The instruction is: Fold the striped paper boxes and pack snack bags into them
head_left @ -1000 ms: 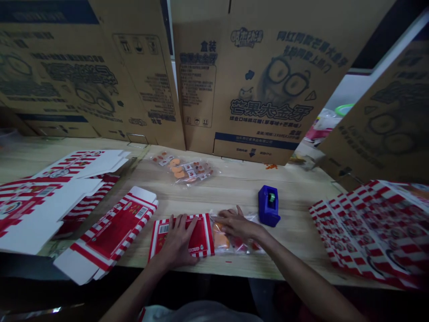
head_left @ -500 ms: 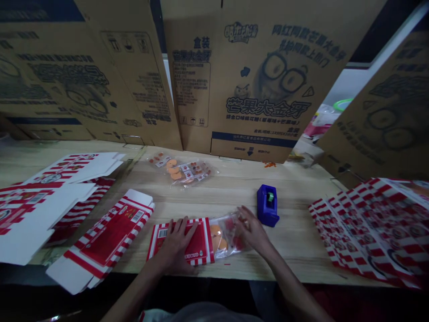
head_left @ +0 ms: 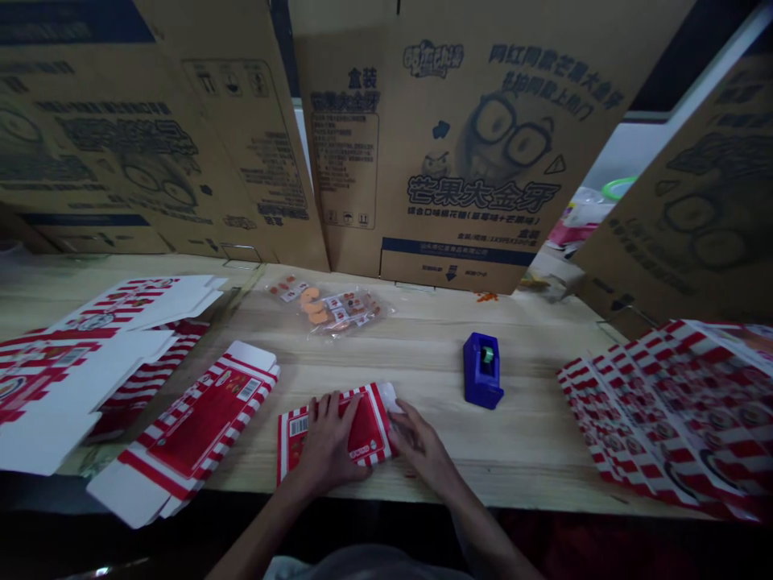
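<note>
A red-and-white striped carton [head_left: 369,417] lies on the wooden table [head_left: 531,435] near its front edge. My left hand [head_left: 326,443] rests flat on top of it, fingers stretched out. My right hand [head_left: 419,443] is at the carton's right end, fingers extended against the white end flap [head_left: 390,397]. No bag shows at that end of the carton. A clear bag of orange and red sweets [head_left: 332,306] lies further back on the table, apart from both hands.
A blue tape dispenser [head_left: 481,370] stands right of the carton. Flattened striped cartons lie at the left [head_left: 199,419] and far left [head_left: 72,362], and a fanned stack [head_left: 670,403] at the right. Big brown shipping boxes [head_left: 471,161] wall off the back.
The clear sweets bag that stuck out of the carton's right end has gone out of sight into it. My right hand moved left up to the end flap; the carton shifted and tilted slightly.
</note>
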The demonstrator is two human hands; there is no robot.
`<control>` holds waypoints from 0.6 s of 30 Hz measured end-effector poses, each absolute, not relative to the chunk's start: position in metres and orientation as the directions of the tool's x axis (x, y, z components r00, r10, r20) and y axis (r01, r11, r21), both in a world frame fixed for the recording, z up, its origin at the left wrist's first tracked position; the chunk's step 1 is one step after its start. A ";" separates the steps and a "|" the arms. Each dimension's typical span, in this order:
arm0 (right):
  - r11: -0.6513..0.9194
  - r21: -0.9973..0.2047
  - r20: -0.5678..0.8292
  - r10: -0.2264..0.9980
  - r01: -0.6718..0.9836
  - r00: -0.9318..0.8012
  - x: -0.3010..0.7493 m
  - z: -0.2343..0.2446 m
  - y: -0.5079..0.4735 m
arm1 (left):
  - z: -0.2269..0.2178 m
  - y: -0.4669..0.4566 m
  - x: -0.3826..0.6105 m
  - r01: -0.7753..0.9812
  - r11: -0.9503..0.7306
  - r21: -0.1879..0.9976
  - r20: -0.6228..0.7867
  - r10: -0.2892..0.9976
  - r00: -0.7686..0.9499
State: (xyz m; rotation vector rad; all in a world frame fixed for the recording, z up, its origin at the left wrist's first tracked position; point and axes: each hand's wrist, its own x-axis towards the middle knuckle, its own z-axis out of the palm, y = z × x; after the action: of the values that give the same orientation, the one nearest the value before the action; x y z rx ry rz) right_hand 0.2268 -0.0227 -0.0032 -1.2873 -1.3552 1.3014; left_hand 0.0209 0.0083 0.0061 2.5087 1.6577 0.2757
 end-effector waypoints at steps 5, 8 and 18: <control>0.052 -0.997 0.067 0.940 0.054 0.336 0.221 -0.009 -0.023 | 0.025 0.009 0.028 0.940 -0.159 0.302 0.244 0.966 0.085; 0.035 -0.985 -0.016 0.956 -0.168 0.292 0.209 -0.014 -0.021 | 0.026 0.002 0.035 0.903 -0.145 0.404 0.273 0.962 0.032; -0.094 -0.947 -0.127 0.988 -0.307 0.088 0.233 -0.011 -0.021 | -0.007 -0.012 0.009 0.166 -0.060 0.984 0.007 0.954 0.301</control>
State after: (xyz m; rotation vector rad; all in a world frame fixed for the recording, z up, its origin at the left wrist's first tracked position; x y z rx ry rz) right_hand 0.2327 -0.0206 -0.0109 -1.1065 -0.8488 1.3403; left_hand 0.0087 -0.0125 -0.0069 1.4888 1.0844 0.9166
